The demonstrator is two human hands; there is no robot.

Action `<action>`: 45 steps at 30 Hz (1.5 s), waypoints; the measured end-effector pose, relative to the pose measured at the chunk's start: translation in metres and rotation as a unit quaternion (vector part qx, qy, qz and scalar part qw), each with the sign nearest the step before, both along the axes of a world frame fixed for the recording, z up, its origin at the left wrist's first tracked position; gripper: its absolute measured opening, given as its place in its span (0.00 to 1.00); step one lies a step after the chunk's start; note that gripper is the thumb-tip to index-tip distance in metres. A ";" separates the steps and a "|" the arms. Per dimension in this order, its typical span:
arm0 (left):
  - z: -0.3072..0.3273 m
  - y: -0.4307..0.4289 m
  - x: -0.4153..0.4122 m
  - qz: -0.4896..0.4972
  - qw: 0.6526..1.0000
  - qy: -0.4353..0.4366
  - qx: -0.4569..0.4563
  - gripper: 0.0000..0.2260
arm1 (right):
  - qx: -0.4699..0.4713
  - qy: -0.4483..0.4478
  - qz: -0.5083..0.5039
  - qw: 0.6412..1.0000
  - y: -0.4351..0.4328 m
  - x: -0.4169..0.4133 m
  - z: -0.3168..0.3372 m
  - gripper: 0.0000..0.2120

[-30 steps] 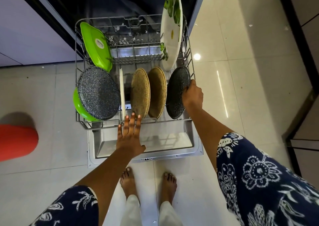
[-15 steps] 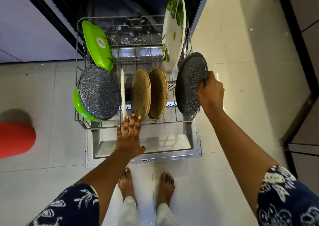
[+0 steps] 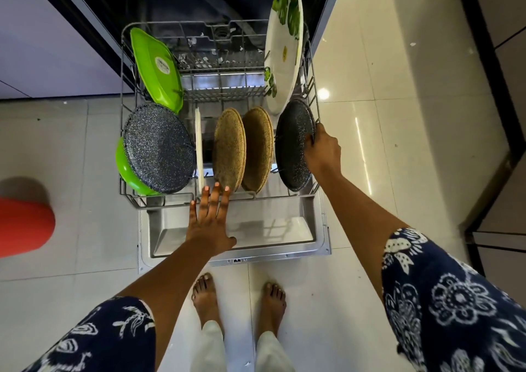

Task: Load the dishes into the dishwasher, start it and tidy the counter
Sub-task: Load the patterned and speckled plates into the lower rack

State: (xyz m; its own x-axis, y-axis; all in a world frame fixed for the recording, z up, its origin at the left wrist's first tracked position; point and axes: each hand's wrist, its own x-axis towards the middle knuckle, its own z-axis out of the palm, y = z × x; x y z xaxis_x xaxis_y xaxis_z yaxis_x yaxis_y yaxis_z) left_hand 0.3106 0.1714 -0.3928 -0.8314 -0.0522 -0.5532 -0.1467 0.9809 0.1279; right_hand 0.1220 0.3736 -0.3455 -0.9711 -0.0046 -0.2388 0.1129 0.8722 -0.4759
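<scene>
Pale glossy floor tiles (image 3: 384,149) surround the open dishwasher door (image 3: 284,229), with the wire rack (image 3: 270,194) drawn out over it. At three o'clock in the rack stands the dark speckled plate (image 3: 291,147), on edge among the tines, just right of two tan plates (image 3: 229,148). It looks rigid, fairly light and smooth-rimmed (likely to chip if knocked against wire), so the rim at about two o'clock seems the sound hold. The right hand (image 3: 323,151) grips it there, fingers curled over the rim, arm stretched forward nearly straight. The left hand (image 3: 209,223) lies flat, fingers spread, tips touching the rack's front rail at six o'clock, holding nothing.
</scene>
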 end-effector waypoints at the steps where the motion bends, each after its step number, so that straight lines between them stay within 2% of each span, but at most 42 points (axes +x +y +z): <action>1: -0.001 0.000 0.000 -0.002 1.000 -0.001 -0.001 0.56 | -0.001 -0.011 -0.006 1.000 -0.001 -0.003 -0.003 0.13; 10: -0.002 0.002 0.001 0.007 1.000 -0.005 -0.005 0.55 | -0.015 -0.101 -0.061 0.993 0.016 -0.023 -0.010 0.14; 22: -0.002 0.003 0.000 0.010 1.000 -0.006 -0.008 0.56 | -0.017 -0.150 -0.085 0.985 0.016 -0.038 -0.010 0.16; 31: -0.007 0.002 0.001 0.006 1.000 -0.003 -0.007 0.56 | 0.002 -0.125 -0.015 0.992 0.002 -0.036 -0.010 0.16; 37: -0.007 0.002 0.001 0.006 1.000 0.008 -0.001 0.56 | -0.027 -0.117 -0.072 0.990 0.012 -0.042 -0.016 0.15; 40: -0.010 0.001 0.002 0.002 1.000 0.020 0.002 0.56 | -0.055 -0.118 -0.062 0.990 0.017 -0.044 -0.018 0.19; 42: -0.011 0.001 0.002 0.001 1.000 0.019 0.000 0.56 | -0.046 -0.081 -0.047 0.995 0.015 -0.038 -0.016 0.25; 45: -0.011 0.002 0.000 0.013 1.000 0.005 0.002 0.55 | -0.074 0.000 -0.123 0.990 0.018 -0.009 -0.017 0.29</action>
